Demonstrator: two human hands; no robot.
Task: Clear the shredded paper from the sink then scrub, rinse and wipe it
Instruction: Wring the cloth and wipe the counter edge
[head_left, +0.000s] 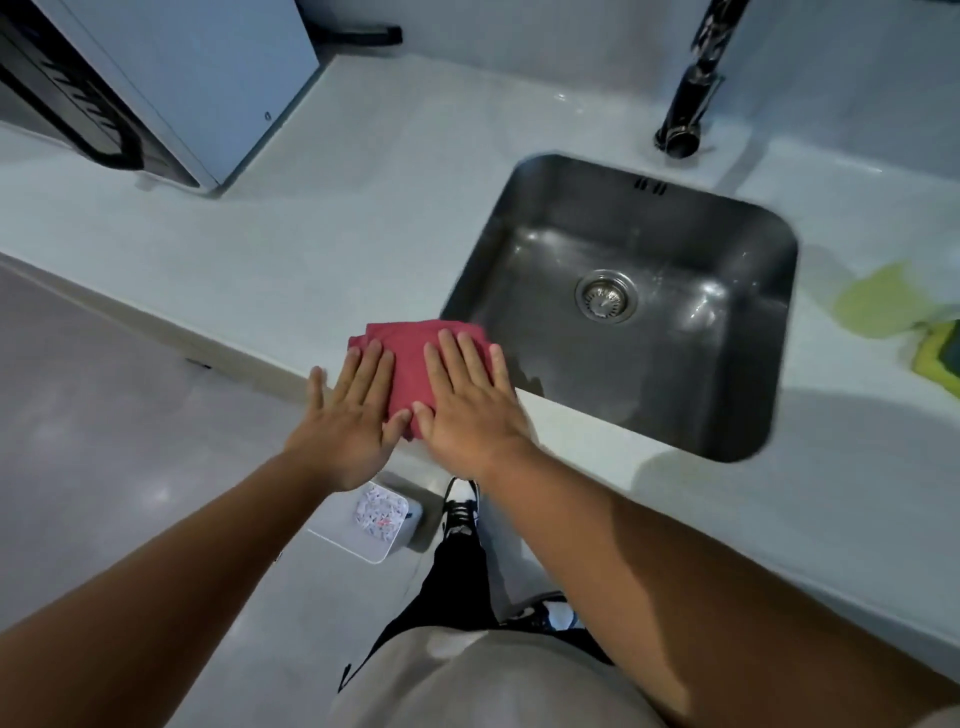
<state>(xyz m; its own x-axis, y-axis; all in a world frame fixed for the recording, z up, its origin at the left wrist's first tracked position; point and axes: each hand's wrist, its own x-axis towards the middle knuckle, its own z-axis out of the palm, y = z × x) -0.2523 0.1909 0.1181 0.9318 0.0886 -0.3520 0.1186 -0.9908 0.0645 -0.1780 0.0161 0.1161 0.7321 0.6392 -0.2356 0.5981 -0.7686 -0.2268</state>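
Leaning in at six o'clock, both forearms reaching up toward a folded red cloth (415, 364) on the front edge of the worktop (260, 249). Pressing it flat with both hands, palms down and fingers spread, gripping nothing: left hand (348, 415) covering the cloth's eight o'clock corner, right hand (467, 400) lying across its four o'clock side. Probably smoothing or parking the cloth, judging by the flat palms.

Sitting just beside the cloth at two o'clock, the sink (769, 415), looking wet and glossy, holding no shredded paper in view, only the drain strainer (605, 295) in the basin floor. Standing on the floor below the hands, a small white bin (395, 540) holding what looks like the shredded paper (379, 512). Lying at three o'clock of the sink, a green sponge (940, 353) on a greenish smear. Rising at twelve o'clock, a dark tap (685, 114).
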